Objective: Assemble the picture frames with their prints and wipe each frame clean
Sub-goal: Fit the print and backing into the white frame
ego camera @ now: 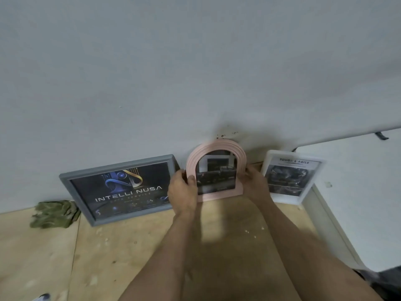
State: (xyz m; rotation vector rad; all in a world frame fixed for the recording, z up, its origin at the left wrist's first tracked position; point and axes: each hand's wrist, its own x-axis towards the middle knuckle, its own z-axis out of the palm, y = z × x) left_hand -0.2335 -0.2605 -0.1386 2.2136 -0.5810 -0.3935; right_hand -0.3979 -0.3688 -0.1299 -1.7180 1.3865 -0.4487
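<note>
A pink arched frame (216,148) with a dark print in it stands upright against the wall at the centre. My left hand (183,192) grips its left edge, thumb on the front. My right hand (256,183) holds its right edge. To the left a grey rectangular frame (65,178) with a dark "INTELLI NUSA" print leans on the wall. To the right leans a white frame (268,158) holding a "TOUGH & AGILE" print. A crumpled green cloth (55,213) lies at the far left by the wall.
The frames rest on a plywood surface (108,257) with light specks on it. A white table or cabinet (358,181) stands at the right, close to the white frame. A plain grey wall (195,72) rises behind everything.
</note>
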